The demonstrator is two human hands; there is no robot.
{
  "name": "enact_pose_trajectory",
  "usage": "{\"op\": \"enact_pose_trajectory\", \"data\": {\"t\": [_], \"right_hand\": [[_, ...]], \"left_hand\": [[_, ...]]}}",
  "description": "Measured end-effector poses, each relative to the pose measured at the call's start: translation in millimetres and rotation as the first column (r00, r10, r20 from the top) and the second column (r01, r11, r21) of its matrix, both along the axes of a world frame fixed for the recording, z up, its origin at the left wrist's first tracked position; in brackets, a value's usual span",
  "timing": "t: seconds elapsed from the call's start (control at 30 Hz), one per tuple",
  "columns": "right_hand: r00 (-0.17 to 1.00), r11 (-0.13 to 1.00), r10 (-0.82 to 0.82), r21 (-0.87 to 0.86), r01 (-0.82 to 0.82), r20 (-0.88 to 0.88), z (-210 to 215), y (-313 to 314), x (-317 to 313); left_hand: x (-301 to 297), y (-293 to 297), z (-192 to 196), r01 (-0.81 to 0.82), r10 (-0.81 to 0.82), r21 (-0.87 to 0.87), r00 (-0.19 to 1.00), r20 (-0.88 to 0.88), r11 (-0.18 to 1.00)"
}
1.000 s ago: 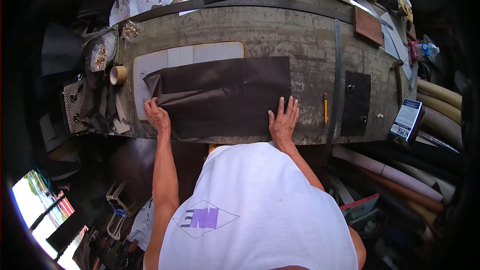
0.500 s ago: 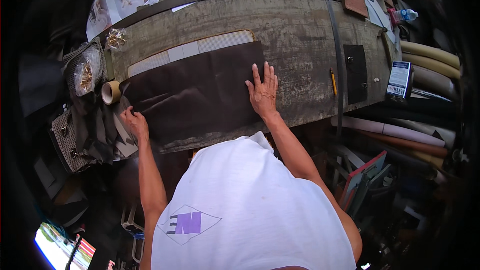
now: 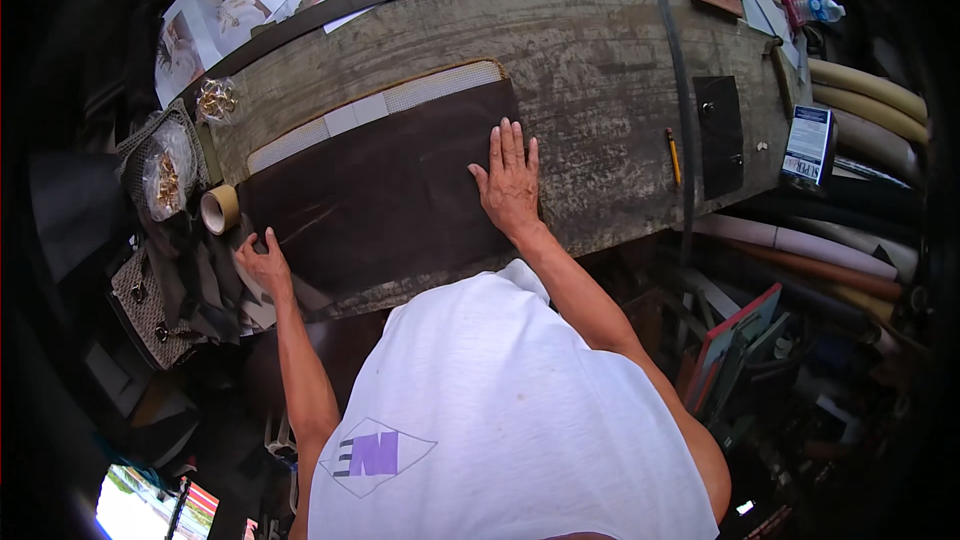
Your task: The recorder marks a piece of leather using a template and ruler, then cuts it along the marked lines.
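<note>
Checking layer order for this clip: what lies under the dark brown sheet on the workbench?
A pale mesh-textured panel shows along the far edge of the dark brown sheet, running beneath it. How far it extends under the sheet is covered. Both hands, left hand and right hand, rest on top.

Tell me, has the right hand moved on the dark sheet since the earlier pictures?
Yes. The right hand went from the near edge of the dark sheet toward the far edge.

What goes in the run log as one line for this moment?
left hand flat on dark sheet's left edge | right hand flat on dark sheet right edge | tape roll beside left | workbench
</note>
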State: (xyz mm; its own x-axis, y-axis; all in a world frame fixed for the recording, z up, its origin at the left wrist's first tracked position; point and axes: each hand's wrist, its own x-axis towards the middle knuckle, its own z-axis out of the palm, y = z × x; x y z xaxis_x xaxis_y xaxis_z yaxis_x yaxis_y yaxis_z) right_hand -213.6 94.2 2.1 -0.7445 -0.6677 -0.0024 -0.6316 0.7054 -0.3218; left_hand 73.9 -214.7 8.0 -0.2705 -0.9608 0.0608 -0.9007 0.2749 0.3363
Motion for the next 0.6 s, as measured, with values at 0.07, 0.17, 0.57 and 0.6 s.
{"op": "enact_pose_trajectory", "data": {"t": [0.07,0.17,0.57,0.6], "right_hand": [[1.000,1.000,-0.004,0.014,0.004,0.012,5.9,-3.1,1.3],[0.999,0.999,-0.038,0.037,0.038,0.007,14.7,-11.4,-0.8],[0.998,0.992,0.023,-0.128,-0.016,0.056,-9.4,-48.9,-27.3],[0.999,0.993,0.024,-0.119,-0.019,0.046,-10.3,-49.0,-26.9]], "left_hand": [[0.2,-0.8,-1.8,0.005,-0.004,-0.009,1.000,0.023,1.000],[-2.4,-2.4,-3.6,0.031,-0.030,-0.025,0.999,0.034,0.999],[-4.7,-7.7,-6.1,0.027,-0.026,-0.010,0.997,0.077,1.000],[-4.3,-7.7,-6.2,0.024,-0.024,-0.004,0.997,0.071,1.000]]}}
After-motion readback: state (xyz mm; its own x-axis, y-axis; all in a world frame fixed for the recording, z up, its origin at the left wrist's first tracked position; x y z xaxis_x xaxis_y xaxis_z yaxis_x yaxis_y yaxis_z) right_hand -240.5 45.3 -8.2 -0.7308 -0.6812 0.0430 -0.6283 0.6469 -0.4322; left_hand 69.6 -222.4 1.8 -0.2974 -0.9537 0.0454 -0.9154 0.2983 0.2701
